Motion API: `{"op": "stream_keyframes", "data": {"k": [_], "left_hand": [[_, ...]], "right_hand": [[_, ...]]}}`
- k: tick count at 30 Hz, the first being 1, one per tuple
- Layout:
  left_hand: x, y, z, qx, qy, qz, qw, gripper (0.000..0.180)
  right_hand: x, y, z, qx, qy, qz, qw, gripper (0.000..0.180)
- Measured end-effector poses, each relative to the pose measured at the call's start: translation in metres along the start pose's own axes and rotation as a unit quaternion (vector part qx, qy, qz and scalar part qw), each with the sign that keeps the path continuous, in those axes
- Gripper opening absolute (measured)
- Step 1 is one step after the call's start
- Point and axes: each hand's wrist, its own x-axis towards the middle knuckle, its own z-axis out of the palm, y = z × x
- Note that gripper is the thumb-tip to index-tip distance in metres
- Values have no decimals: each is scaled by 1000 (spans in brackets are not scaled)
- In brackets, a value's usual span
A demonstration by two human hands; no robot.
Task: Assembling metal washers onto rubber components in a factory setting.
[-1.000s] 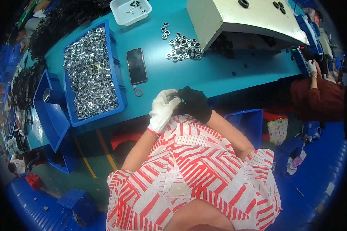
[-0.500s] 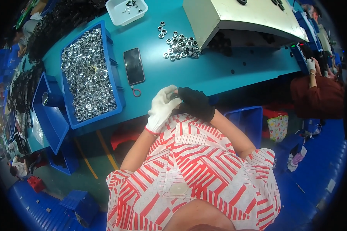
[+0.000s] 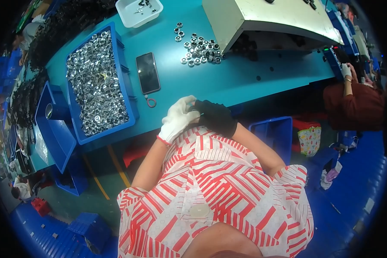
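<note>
At the near edge of the table, in front of my body, my two gloved hands meet. My left hand, in a white glove, has its fingers closed around something small at the fingertips. Pressed against it is my right hand, in a black glove with its fingers curled. A small dark piece barely shows between them; the gloves cover most of it, so its kind is unclear. Left of the hands lie a phone and its red ring strap. Beyond them several shiny metal rings are spread on the table.
A blue crate full of shiny metal rings stands at the left, with another blue bin beside it. A white tray holds small parts. A cream metal housing stands far right. At right, another person works.
Both hands have shifted very slightly left, still together. The scene around them has moved a little in the picture; the table things lie as before.
</note>
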Motion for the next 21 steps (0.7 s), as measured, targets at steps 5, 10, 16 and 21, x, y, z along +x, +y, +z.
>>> {"op": "stream_keyframes", "data": {"k": [5,10,16,21], "left_hand": [[-4,3,8,-44,29,38,998,53],[-8,-4,16,-32,36,59,997,51],[-10,-3,16,17,59,40,997,53],[-4,-3,1,25,-8,10,1000,57]], "right_hand": [[6,3,-11,96,-12,32,995,42],[3,5,-4,62,55,-6,997,41],[1,7,-1,-1,30,-58,998,40],[-2,2,-1,21,9,-16,1000,41]]}}
